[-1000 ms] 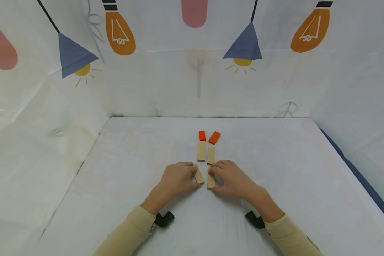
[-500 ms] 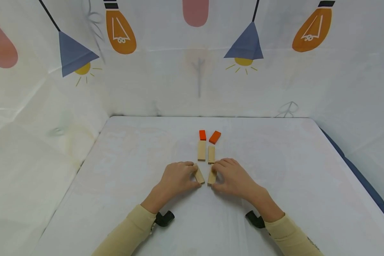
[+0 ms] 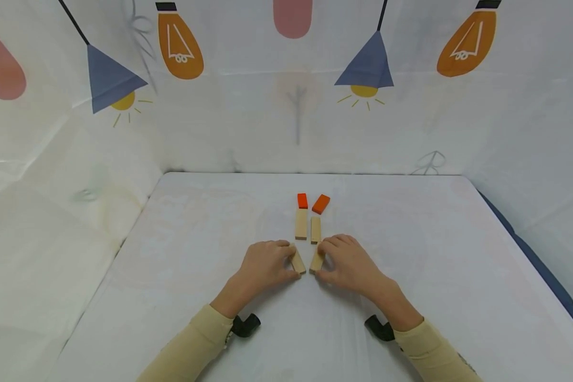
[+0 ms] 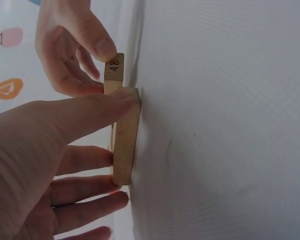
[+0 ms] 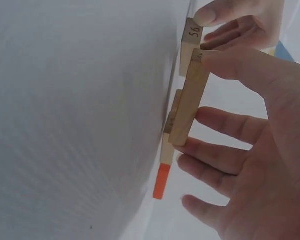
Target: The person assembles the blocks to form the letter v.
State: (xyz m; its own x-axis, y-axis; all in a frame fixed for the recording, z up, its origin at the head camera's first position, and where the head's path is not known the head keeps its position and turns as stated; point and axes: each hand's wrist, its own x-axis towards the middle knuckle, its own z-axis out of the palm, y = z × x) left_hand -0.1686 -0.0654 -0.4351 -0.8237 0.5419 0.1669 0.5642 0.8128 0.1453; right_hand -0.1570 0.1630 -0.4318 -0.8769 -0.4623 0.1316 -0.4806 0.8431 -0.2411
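Pinched a wooden block (image 3: pixel 298 262) between thumb and fingertips of the left hand (image 3: pixel 266 264), and pinched a second wooden block (image 3: pixel 316 261) likewise with the right hand (image 3: pixel 347 265). Held both near the middle of the white table (image 3: pixel 210 217), slanted, just apart, with near ends closer together than far ends. Had a third wooden block (image 3: pixel 301 224) and a fourth wooden block (image 3: pixel 315 229) lying just beyond, with a straight orange block (image 3: pixel 302 200) and a slanting orange block (image 3: pixel 321 203) farther off.
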